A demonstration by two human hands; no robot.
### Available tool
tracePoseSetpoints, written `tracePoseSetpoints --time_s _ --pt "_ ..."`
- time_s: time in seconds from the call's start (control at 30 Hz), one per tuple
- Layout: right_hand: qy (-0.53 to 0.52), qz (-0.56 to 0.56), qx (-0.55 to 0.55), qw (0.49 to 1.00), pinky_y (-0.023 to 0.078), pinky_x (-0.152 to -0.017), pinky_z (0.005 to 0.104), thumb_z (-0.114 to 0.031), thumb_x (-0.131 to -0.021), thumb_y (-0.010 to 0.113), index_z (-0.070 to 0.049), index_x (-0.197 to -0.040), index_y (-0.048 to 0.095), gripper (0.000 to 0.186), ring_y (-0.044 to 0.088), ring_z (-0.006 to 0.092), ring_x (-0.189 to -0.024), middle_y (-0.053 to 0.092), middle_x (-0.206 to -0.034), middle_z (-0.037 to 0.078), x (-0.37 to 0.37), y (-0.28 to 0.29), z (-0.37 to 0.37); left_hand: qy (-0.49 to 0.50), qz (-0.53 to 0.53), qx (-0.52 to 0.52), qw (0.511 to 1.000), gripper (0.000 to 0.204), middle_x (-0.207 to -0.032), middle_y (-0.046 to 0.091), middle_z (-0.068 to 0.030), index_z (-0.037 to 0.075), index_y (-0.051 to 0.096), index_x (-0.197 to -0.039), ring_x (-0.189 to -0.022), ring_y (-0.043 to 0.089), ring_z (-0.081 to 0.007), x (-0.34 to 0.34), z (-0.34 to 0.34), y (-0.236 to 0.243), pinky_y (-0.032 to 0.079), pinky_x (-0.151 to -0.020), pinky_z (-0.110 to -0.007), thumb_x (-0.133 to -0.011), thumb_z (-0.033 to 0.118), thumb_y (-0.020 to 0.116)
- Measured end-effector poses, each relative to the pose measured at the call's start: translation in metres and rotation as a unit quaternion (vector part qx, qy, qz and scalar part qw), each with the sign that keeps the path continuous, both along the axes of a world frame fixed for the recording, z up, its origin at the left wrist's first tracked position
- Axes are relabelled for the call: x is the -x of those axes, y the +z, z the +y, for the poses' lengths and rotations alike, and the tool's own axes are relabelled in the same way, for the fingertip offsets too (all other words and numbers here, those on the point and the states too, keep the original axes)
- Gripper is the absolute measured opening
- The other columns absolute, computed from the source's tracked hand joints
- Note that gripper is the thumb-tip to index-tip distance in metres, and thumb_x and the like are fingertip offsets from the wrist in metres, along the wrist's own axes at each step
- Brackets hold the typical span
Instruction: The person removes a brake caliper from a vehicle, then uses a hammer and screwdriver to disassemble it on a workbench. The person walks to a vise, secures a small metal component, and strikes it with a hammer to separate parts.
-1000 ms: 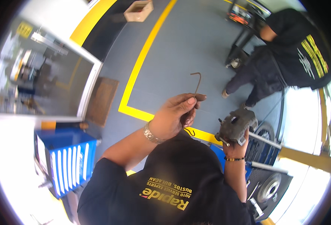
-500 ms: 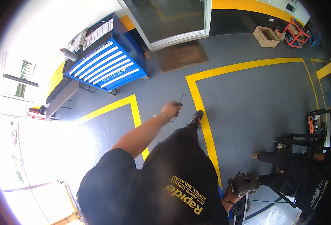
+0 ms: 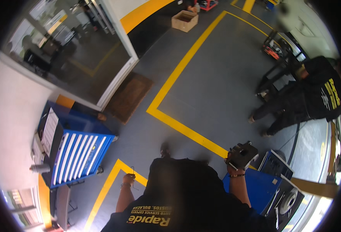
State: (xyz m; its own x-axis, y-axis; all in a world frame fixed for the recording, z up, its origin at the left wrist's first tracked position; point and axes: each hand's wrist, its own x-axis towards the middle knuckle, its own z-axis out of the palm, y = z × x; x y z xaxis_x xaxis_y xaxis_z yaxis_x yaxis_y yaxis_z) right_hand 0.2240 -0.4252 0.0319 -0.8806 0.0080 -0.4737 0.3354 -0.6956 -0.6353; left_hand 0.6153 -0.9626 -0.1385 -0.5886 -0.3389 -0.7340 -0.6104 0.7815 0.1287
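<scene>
My left hand (image 3: 129,178) is low on the left, fingers closed around a thin bent metal hook (image 3: 133,170) whose ends stick out on both sides of the fist. Out to my right, my right hand (image 3: 234,168) grips a dark metal brake caliper (image 3: 244,155), holding it up from beneath and near its side. The caliper covers part of those fingers. Just below it stands a blue tool cart (image 3: 251,189), apart from the caliper as far as I can see.
A brake disc (image 3: 288,201) and a wrench (image 3: 271,202) lie on the cart's dark tray. Another person (image 3: 313,92) in black works by a black metal frame (image 3: 273,73). At left stands a blue drawer cabinet (image 3: 81,154); beyond are a doormat (image 3: 128,97), glass door (image 3: 81,50) and cardboard box (image 3: 184,21).
My view has turned to the right, bringing the cart and the other person further in. The caliper is now more in front of me; my left hand is closer to my body, still holding the hook.
</scene>
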Motion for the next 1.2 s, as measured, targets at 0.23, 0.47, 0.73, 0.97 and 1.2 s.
tracePoseSetpoints --time_s 0.23,0.47,0.73,0.97,1.2 --pt "-0.108 0.117 0.165 0.973 0.050 -0.100 0.0478 -0.050 -0.106 0.038 -0.018 -0.130 0.058 0.045 0.060 0.0300 -0.114 0.062 -0.127 0.009 -0.011 -0.006 -0.069 0.347 0.164 -0.102 0.918 0.021 -0.079 0.072 -0.0087 0.005 0.074 -0.101 -0.059 0.064 -0.0180 0.090 -0.169 0.028 0.053 -0.051 -0.033 -0.080 0.006 0.080" --pt "-0.294 -0.016 0.199 0.935 0.057 -0.074 0.0431 -0.051 -0.104 0.047 -0.014 -0.118 0.062 0.043 0.068 0.0265 -0.088 0.068 -0.104 0.006 -0.005 0.037 -0.105 0.114 -0.016 0.053 0.992 0.033 -0.110 0.078 -0.0078 0.016 0.079 -0.109 -0.102 0.074 -0.0285 0.220 -0.250 0.005 0.056 -0.089 -0.039 -0.083 0.036 0.081" --pt "-0.329 -0.019 0.174 0.928 0.058 -0.083 0.0448 -0.050 -0.104 0.044 -0.018 -0.120 0.064 0.040 0.068 0.0266 -0.096 0.070 -0.107 0.005 0.069 -0.003 -0.099 -0.096 0.151 -0.059 0.982 0.028 -0.110 0.076 -0.0143 0.011 0.075 -0.117 -0.100 0.073 -0.0306 0.535 -0.161 -0.006 0.057 -0.089 -0.039 -0.092 0.023 0.073" --pt "-0.385 -0.046 0.207 0.898 0.058 -0.084 0.0470 -0.055 -0.104 0.042 -0.019 -0.121 0.064 0.046 0.068 0.0286 -0.099 0.069 -0.112 0.006 0.240 -0.036 -0.099 -0.001 0.055 -0.196 0.979 0.032 -0.101 0.077 -0.0129 0.009 0.071 -0.128 -0.088 0.074 -0.0182 0.721 -0.125 0.042 0.060 -0.079 -0.034 -0.099 0.011 0.059" --pt "-0.299 -0.067 0.244 0.920 0.059 -0.079 0.0488 -0.060 -0.101 0.039 -0.017 -0.122 0.065 0.055 0.069 0.0319 -0.095 0.071 -0.108 0.009 0.456 0.018 -0.104 0.197 -0.108 -0.030 0.974 0.039 -0.107 0.074 -0.0191 0.001 0.064 -0.135 -0.090 0.072 -0.0255 0.742 -0.182 0.074 0.060 -0.077 -0.034 -0.099 0.009 0.052"
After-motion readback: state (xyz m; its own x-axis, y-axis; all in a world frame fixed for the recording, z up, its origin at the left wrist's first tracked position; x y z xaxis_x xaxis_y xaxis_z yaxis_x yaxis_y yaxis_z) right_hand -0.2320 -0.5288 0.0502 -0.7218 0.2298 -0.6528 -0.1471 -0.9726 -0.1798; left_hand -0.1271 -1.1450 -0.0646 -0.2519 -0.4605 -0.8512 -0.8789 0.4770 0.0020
